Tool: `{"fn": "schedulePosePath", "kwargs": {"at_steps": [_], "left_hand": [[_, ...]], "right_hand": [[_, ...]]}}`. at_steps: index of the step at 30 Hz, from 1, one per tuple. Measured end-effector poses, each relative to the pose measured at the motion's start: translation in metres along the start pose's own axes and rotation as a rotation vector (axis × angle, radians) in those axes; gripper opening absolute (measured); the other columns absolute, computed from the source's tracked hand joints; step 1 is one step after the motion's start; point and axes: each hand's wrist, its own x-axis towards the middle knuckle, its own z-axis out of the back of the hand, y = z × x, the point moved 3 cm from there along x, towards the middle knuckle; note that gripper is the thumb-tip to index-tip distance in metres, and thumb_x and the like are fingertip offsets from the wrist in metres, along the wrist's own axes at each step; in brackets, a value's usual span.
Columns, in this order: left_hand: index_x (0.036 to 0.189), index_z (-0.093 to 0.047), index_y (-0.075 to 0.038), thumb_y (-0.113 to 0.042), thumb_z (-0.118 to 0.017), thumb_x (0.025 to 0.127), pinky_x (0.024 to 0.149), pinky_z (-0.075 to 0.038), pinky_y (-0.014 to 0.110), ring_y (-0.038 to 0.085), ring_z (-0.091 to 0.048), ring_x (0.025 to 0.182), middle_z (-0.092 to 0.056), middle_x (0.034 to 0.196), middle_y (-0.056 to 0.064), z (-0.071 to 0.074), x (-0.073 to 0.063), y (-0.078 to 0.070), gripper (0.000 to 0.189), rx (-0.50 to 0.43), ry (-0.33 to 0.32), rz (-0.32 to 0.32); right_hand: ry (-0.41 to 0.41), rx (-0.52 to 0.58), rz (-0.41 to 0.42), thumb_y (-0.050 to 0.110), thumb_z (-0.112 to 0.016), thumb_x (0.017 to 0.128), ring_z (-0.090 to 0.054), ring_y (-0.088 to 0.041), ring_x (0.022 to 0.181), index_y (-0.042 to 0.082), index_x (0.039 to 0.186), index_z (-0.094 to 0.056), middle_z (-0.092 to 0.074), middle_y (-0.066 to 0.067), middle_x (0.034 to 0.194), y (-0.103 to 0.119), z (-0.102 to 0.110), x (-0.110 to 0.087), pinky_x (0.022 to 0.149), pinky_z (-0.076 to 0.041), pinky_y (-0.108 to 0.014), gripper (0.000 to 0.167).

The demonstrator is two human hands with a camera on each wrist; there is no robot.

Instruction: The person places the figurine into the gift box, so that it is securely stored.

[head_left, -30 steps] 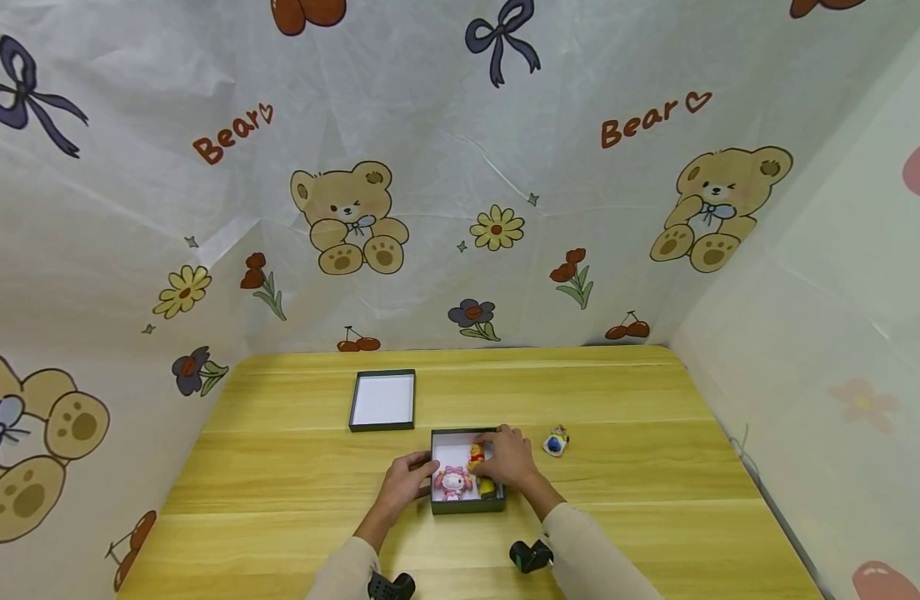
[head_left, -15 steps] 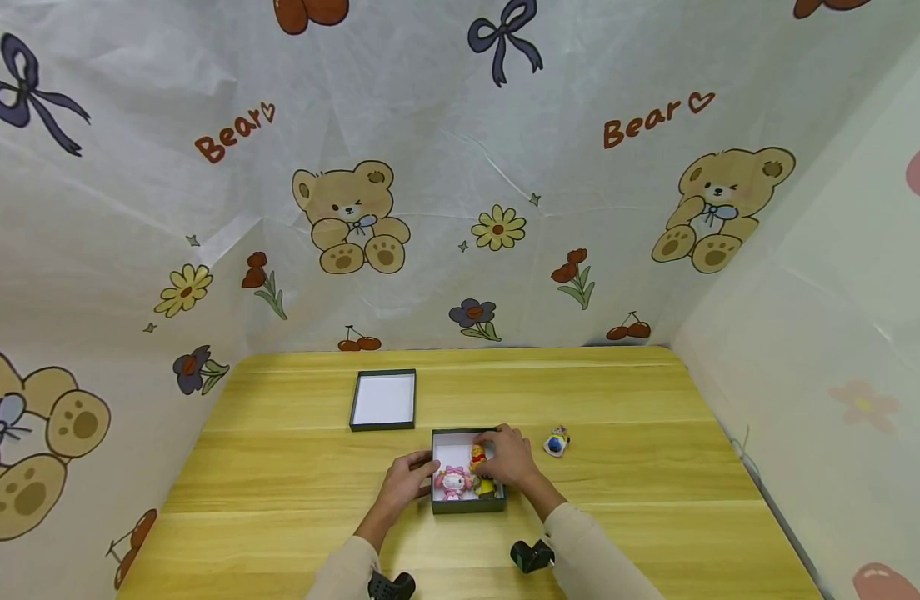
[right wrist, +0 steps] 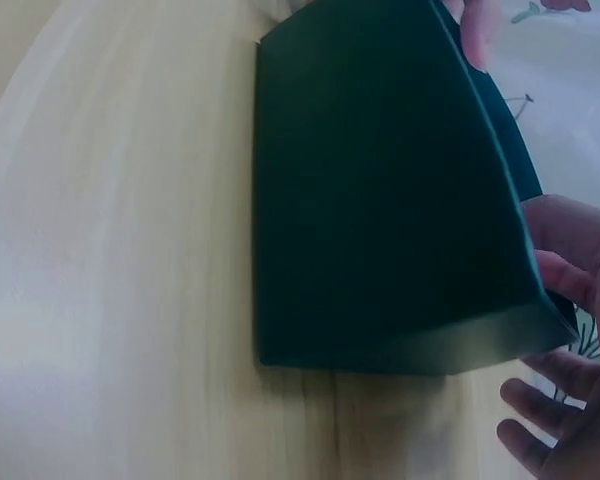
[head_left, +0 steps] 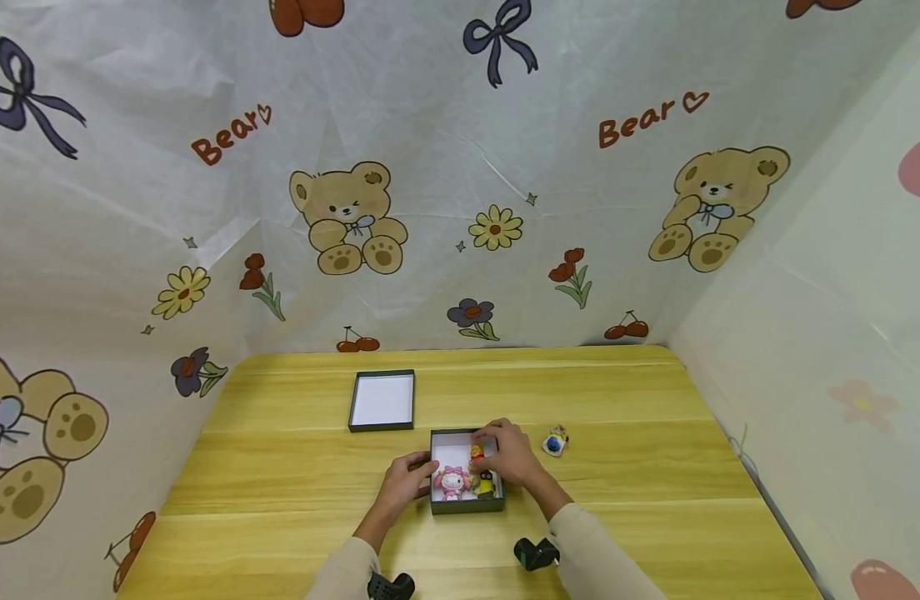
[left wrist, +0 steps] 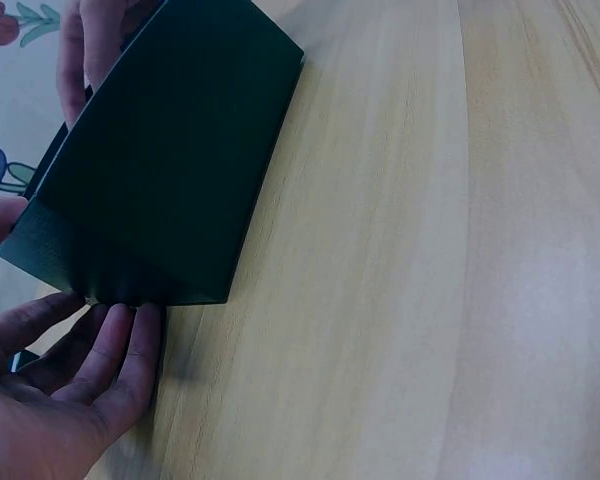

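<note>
A dark green open box [head_left: 467, 507] with a white inside stands on the table. My left hand [head_left: 404, 483] grips its left wall, the thumb at the rim and the fingers against the outer side, as the left wrist view [left wrist: 70, 390] shows. Over the box's right part, my right hand [head_left: 511, 454] pinches a small red and yellow bear figurine [head_left: 477, 452] between thumb and fingers. Beside it lie a pink and white figurine [head_left: 452, 482] and a yellow figurine with a dark head [head_left: 486, 485]. In both wrist views the box wall hides the figurines.
The box lid [head_left: 382, 399], white inside with a dark rim, lies behind and left of the box. A small white, blue and yellow figurine [head_left: 555, 441] is on the table [head_left: 617, 467] to the right. A patterned cloth hangs behind the table.
My right hand has shifted slightly away from me and up, still with the bear figurine. More of the yellow figurine with the dark head now shows. The left hand keeps its place.
</note>
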Motion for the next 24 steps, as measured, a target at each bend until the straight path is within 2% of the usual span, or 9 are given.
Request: {"fn": "schedulePosePath", "kwargs": {"at_steps": [5, 13, 24], "left_hand": [[0.133, -0.045, 0.016, -0.019, -0.058, 0.096, 0.083, -0.057, 0.04, 0.034, -0.058, 0.112, -0.057, 0.123, 0.028, 0.001, -0.001, 0.0, 0.053, 0.003, -0.001, 0.005], [0.132, -0.045, 0.017, -0.019, -0.058, 0.096, 0.083, -0.057, 0.041, 0.035, -0.058, 0.112, -0.055, 0.125, 0.03, 0.0, 0.0, 0.0, 0.053, 0.006, 0.0, 0.0], [0.132, -0.046, 0.016, -0.019, -0.059, 0.095, 0.082, -0.057, 0.038, 0.033, -0.057, 0.112, -0.056, 0.124, 0.028, 0.001, 0.001, 0.003, 0.052, 0.01, -0.008, 0.006]], "right_hand": [[-0.01, 0.051, 0.038, 0.014, -0.078, 0.08, -0.047, -0.041, 0.117, 0.006, 0.109, -0.07, -0.052, -0.018, 0.124, -0.005, 0.009, -0.001, 0.096, -0.041, -0.061, 0.032], [-0.086, 0.182, 0.044, 0.012, -0.078, 0.081, -0.049, -0.037, 0.119, 0.004, 0.115, -0.067, -0.054, -0.014, 0.124, -0.018, 0.032, -0.006, 0.097, -0.04, -0.061, 0.036], [-0.177, 0.115, 0.042, 0.011, -0.079, 0.079, -0.048, -0.04, 0.119, -0.001, 0.118, -0.065, -0.053, -0.018, 0.124, -0.058, 0.058, -0.016, 0.096, -0.041, -0.061, 0.042]]}}
